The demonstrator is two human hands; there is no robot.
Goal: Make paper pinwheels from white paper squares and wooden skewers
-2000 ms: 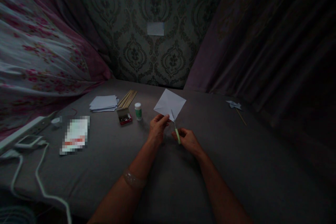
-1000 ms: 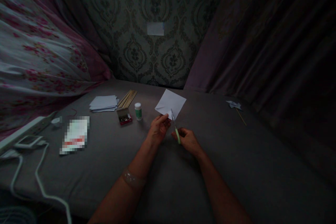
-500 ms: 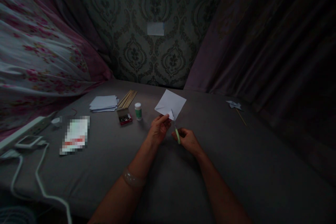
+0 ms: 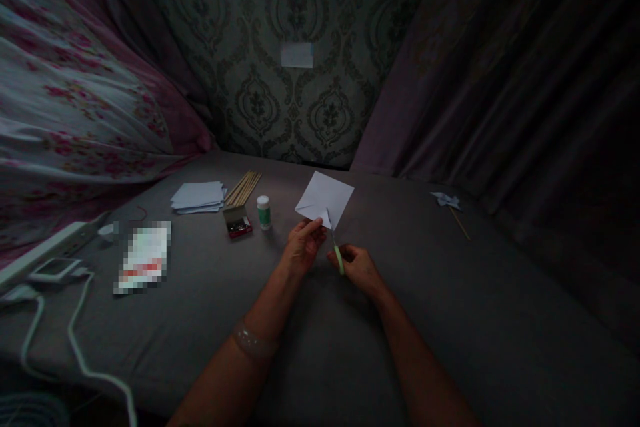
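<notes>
- Lower centre of the frame: a clear bracelet (image 4: 254, 340) circles the left forearm, over a desk (image 4: 500, 320) spread with grey cloth.
- Lower left: a white cable (image 4: 103, 377) runs down from a plug near a long power strip (image 4: 60, 247).
- Just right of centre: the right hand (image 4: 356, 265) grips the pale green handles of a pair of scissors (image 4: 339, 259), blades pointing up the frame.
- Centre: the left hand (image 4: 304, 241) pinches the near edge of a white paper square (image 4: 327, 193) between thumb and fingers. The square sits with a corner toward the top of the frame, and the blades lie across its lower part, just beside the left thumb.
- Left of centre: a small red box (image 4: 241, 233), lid up, holds small dark bits too small to name; just beside it stands a white-capped bottle (image 4: 264, 213) with a green label.
- Beyond these: thin wooden sticks (image 4: 243, 189) next to a stack of white paper (image 4: 197, 196).
- Right of the frame: a folded-paper pinwheel (image 4: 446, 200) on a stick.
- Top centre: a patterned wall (image 4: 295, 113) bearing a pale rectangle (image 4: 297, 55).
</notes>
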